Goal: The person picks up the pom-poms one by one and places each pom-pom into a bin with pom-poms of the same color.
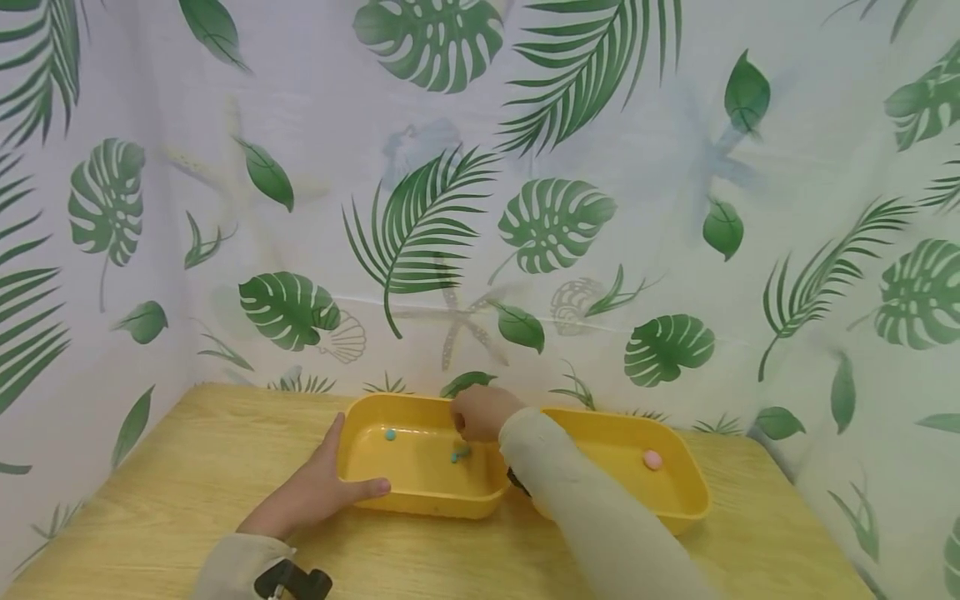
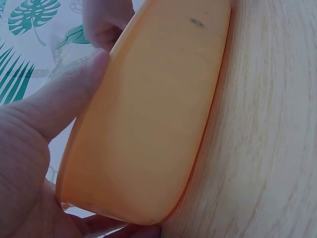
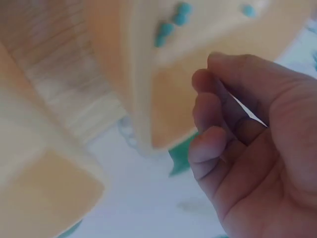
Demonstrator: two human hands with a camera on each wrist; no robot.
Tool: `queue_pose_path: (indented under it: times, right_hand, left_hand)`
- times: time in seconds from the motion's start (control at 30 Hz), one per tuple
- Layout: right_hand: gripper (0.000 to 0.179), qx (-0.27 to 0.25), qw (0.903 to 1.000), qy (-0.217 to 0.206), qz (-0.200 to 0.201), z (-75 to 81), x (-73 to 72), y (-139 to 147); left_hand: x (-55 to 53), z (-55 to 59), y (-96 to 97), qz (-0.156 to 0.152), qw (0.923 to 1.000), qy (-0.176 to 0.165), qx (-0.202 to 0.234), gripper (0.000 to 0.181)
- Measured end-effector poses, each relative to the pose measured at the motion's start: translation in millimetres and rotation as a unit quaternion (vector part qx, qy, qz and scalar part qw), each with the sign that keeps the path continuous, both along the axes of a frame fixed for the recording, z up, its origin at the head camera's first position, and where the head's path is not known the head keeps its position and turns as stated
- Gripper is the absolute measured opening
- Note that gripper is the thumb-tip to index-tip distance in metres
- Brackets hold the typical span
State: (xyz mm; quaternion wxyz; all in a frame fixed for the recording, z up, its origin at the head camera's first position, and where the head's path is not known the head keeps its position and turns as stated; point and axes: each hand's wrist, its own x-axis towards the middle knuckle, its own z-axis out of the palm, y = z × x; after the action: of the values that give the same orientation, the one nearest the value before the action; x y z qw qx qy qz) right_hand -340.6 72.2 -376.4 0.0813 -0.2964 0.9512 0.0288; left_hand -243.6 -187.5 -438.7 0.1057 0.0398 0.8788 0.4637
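Leafy wall (image 1: 652, 283) at 12 o'clock. Gripping left tray (image 1: 405, 473) at its 9 with left hand (image 1: 318, 487); hovering over its 2 with right hand (image 1: 483, 412), fingers curled, nothing visible pinched. Likely part-done: pink ball (image 1: 652, 460) in right tray (image 1: 622, 442) at 3, blue balls (image 1: 390, 434) left in left tray.

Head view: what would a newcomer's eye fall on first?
Probably the yellow left tray, which the left hand grips and the right hand hovers over; small teal pieces lie inside. Beside it, the right tray holds a pink ball. Behind them rises a leafy white backdrop.
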Motion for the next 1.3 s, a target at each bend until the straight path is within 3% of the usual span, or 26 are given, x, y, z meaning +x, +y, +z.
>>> queue_pose_path:
  times: [0.13,0.37,0.53,0.8,1.0,1.3]
  right_hand:
    - [0.01,-0.062,0.998,0.007,-0.005,13.0,10.8,21.2]
    - [0.01,-0.176,0.9833,0.036,-0.032,23.6,47.4,64.2]
    - [0.005,-0.224,0.9719,0.048,-0.055,20.0,76.3,85.9]
    - [0.004,-0.32,0.9456,0.047,-0.037,6.5,122.6,100.1]
    - [0.008,-0.358,0.9307,0.054,-0.055,-0.8,146.6,105.7]
    - [0.01,-0.358,0.9282,0.076,-0.069,-6.0,160.0,110.3]
  left_hand:
    - [-0.4,-0.2,-0.1,0.002,1.0,-0.002,0.001,0.139]
    - [-0.9,-0.7,1.7,-0.004,1.0,-0.002,-0.004,0.138]
    - [-1.3,-0.9,0.7,-0.007,0.9999,0.0,-0.009,0.138]
    - [-0.4,-2.4,-0.8,-0.015,0.9998,-0.001,-0.009,0.137]
    - [-0.9,-3.4,-1.1,-0.021,0.9998,-0.005,-0.002,0.137]
    - [0.9,-0.5,1.6,-0.02,0.9997,-0.014,-0.002,0.136]
